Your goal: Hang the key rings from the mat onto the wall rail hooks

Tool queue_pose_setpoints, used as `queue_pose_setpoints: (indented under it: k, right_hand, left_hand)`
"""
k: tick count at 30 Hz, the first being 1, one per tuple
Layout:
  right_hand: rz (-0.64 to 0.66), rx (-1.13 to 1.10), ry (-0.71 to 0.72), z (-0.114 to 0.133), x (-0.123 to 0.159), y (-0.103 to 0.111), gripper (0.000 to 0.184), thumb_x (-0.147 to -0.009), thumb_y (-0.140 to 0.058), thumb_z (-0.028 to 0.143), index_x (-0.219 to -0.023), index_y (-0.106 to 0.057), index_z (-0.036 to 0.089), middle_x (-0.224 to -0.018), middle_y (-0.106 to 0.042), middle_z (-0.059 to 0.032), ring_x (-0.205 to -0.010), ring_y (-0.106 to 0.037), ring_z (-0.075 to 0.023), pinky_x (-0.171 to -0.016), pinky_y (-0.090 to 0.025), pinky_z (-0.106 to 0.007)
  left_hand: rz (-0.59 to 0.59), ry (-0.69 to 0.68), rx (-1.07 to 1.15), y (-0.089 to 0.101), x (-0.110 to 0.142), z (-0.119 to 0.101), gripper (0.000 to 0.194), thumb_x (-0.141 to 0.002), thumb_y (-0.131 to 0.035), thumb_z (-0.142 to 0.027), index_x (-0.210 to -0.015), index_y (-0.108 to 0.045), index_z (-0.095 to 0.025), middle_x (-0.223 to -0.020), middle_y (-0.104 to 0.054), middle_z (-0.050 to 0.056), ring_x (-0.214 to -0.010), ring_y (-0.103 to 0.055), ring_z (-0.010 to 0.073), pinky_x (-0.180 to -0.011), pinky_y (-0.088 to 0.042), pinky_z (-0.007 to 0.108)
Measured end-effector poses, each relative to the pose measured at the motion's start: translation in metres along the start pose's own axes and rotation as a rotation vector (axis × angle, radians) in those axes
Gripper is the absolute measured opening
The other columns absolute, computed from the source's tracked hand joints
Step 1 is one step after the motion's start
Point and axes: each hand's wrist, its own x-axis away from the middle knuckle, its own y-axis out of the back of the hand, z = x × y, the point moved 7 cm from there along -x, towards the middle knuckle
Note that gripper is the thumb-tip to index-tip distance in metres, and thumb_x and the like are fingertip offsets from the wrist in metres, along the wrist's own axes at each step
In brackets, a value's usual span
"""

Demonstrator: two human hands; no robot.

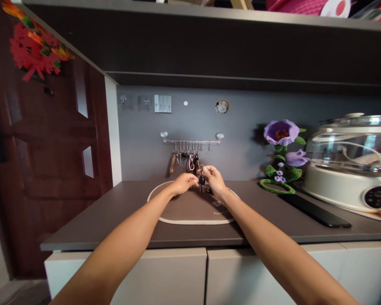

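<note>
Brown counter [98, 214]; grey wall [139, 148] behind keys [202, 180]

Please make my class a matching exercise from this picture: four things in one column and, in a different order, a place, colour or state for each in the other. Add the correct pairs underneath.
Things
1. Bunch of keys
2. Hook rail
3. Flowers
4. Phone

Descriptions
A. Purple, with green leaves
B. Black, lying flat on the counter
C. Held in the fingers of the right hand
D. Fixed to the grey wall

Right pairs: 1-C, 2-D, 3-A, 4-B
</note>
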Motion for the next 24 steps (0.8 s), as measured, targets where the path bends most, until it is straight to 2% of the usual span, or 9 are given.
queue_pose_setpoints:
  k: [4, 8, 16, 24]
  right_hand:
    - [-0.049, -0.118, -0.058, 0.004, 0.001, -0.001, 0.033, -0.063, -0.063, 0.046, -0.079, -0.049, 0.019, -0.076, -0.062, -0.0003, -0.068, -0.058, -0.0135, -0.063, -0.046, -0.027]
    - [-0.062, -0.198, -0.097, 0.012, -0.005, -0.004, 0.030, -0.065, -0.064, 0.041, -0.077, -0.047, 0.019, -0.072, -0.060, 0.0011, -0.062, -0.059, -0.0129, -0.059, -0.048, -0.028]
    - [-0.107, -0.166, -0.095, 0.027, -0.044, -0.012, 0.018, -0.076, -0.054, 0.032, -0.070, -0.046, 0.017, -0.059, -0.054, 0.0013, -0.051, -0.054, -0.0096, -0.053, -0.049, -0.024]
    - [-0.264, -0.150, -0.148, 0.031, -0.075, -0.014, 0.017, -0.079, -0.049, 0.019, -0.064, -0.044, 0.016, -0.051, -0.049, 0.0025, -0.044, -0.049, -0.0074, -0.045, -0.044, -0.020]
  left_hand:
    - [-0.014, -0.066, -0.108, -0.001, 0.004, -0.013, 0.020, -0.076, -0.048, -0.025, -0.078, -0.062, -0.010, -0.079, -0.067, 0.009, -0.075, -0.061, 0.0148, -0.076, -0.045, 0.027]
    - [-0.059, -0.080, -0.202, 0.001, 0.005, -0.016, 0.021, -0.077, -0.044, -0.024, -0.072, -0.061, -0.011, -0.076, -0.067, 0.007, -0.072, -0.061, 0.0143, -0.072, -0.045, 0.026]
    - [-0.077, -0.087, -0.395, 0.004, 0.004, -0.011, 0.022, -0.075, -0.040, -0.020, -0.070, -0.061, -0.012, -0.070, -0.066, 0.005, -0.062, -0.059, 0.0123, -0.062, -0.043, 0.022]
    - [-0.090, -0.095, -0.464, 0.006, 0.003, -0.007, 0.024, -0.075, -0.040, -0.021, -0.067, -0.060, -0.013, -0.067, -0.065, 0.004, -0.060, -0.059, 0.0122, -0.061, -0.042, 0.022]
